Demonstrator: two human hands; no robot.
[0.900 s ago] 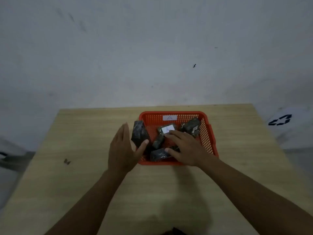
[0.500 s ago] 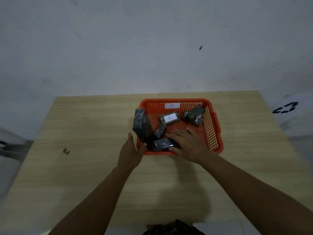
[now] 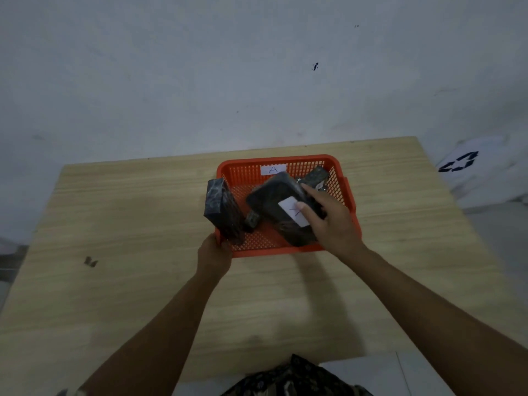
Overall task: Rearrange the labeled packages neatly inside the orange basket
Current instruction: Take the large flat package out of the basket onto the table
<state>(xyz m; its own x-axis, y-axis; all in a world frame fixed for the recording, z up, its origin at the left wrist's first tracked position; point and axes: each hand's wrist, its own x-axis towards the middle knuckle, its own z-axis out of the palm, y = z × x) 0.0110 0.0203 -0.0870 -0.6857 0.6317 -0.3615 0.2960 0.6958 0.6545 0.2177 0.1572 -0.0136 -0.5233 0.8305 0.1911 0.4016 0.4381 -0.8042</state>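
**Package lifted over the basket**

Your left hand (image 3: 213,257) grips the basket's (image 3: 281,250) near-left corner, beside an upright pack (image 3: 221,208). Your right hand (image 3: 333,224) holds a dark package (image 3: 278,205) tilted above the basket, thumb on its white label (image 3: 293,210). Another pack (image 3: 315,176) lies far-right inside.

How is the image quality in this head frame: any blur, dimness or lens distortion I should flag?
Head view: dim, flat lighting; the package lifted in the right hand is motion-blurred, its white label unreadable; the left hand at the orange basket corner is fairly sharp; wide-angle bending curves the table edges.
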